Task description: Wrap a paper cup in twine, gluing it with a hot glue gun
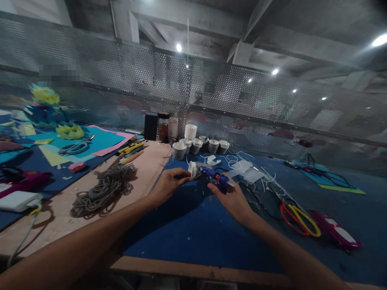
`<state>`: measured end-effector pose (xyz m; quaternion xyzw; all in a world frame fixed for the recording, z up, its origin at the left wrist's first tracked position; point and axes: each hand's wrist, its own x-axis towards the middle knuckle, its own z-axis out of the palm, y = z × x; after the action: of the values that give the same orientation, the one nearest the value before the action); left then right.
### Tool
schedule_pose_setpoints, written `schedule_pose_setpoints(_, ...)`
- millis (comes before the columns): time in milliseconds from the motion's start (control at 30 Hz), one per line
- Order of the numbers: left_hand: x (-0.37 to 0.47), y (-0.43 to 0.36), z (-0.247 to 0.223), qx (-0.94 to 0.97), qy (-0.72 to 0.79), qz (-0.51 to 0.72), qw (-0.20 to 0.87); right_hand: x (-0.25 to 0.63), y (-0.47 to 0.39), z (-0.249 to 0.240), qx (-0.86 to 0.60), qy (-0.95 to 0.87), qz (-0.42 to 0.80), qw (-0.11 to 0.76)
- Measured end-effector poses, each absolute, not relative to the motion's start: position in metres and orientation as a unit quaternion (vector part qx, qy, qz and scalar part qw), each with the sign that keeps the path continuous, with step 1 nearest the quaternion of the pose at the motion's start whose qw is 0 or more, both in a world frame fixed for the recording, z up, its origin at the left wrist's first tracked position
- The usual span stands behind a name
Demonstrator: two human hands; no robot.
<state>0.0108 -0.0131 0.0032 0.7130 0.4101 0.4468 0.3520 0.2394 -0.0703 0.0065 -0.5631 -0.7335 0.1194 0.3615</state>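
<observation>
Between the fingers and thumb of my left hand [169, 183] is a small white paper cup [192, 169], tipped on its side above the blue table surface [169, 241]. My right hand [234, 199] is wrapped round a blue hot glue gun [216, 176], whose nozzle points left at the cup. A glue stick end sticks out of the back of the gun. Nozzle and cup are very close; whether they touch I cannot tell. Just beyond my hands stand several small cups [179, 150] with grey outsides, beside a stack of white cups [190, 131].
Left lie a grey cord bundle [104, 187], pencils [133, 148] and blue-handled scissors [75, 148] on coloured paper. Red-and-yellow-handled scissors [299, 219] and a magenta device [335, 231] lie right. White string and scraps [244, 171] are scattered behind my right hand. A perforated metal screen [211, 88] closes the back.
</observation>
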Motion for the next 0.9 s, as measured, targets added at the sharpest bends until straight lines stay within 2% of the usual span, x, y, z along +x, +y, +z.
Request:
schedule_pose_setpoints(433, 0.009, -0.008, 0.001, 0.682, 0.435, 0.446, 0.383, 0.237, -0.069, 0.000, -0.549, -0.726, 0.130, 0.393)
schedule_pose_setpoints(900, 0.003, 0.004, -0.008, 0.662, 0.404, 0.471, 0.420, 0.233, -0.074, 0.007, -0.524, -0.746, 0.164, 0.377)
